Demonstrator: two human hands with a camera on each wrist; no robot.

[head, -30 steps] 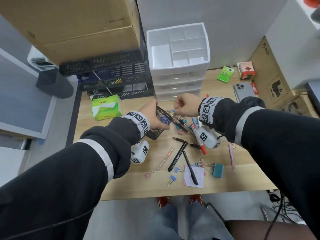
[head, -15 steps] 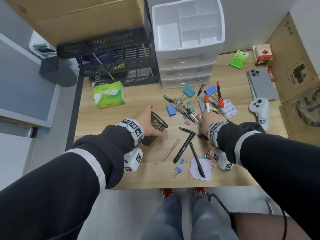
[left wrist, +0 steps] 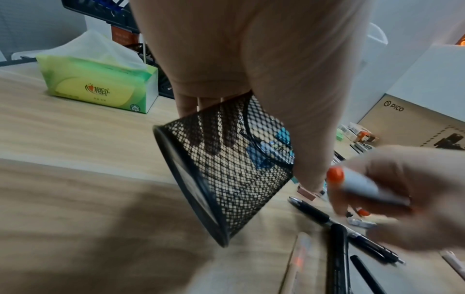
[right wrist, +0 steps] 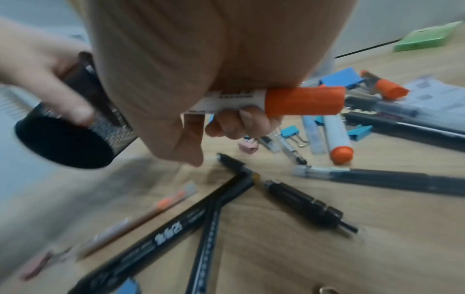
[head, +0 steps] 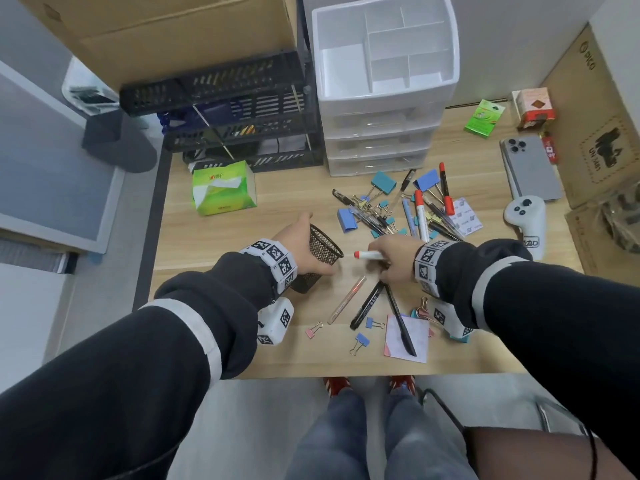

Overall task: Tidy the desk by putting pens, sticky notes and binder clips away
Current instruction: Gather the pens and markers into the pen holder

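Note:
My left hand point(head: 298, 245) grips a black mesh pen cup point(head: 320, 252) point(left wrist: 226, 171), tilted with its mouth toward the right and lifted off the desk. My right hand point(head: 394, 259) holds a white marker with an orange cap point(head: 367, 255) point(right wrist: 276, 100), one end pointing at the cup's mouth. Black pens point(head: 367, 304) and a pink pen point(head: 346, 299) lie on the desk below the hands. A pile of pens, markers and blue binder clips point(head: 405, 209) lies further back. A sticky note pad point(head: 407, 337) with a pen on it sits near the front edge.
A white drawer organizer point(head: 381, 91) stands at the back, a black mesh rack point(head: 235, 112) to its left. A green tissue pack point(head: 223, 192) lies at the left. A phone point(head: 530, 168), a white controller point(head: 526, 216) and small boxes occupy the right side.
My right hand has picked an orange-capped marker out of the pile and brought it left to the cup's mouth. The left hand keeps holding the tilted cup.

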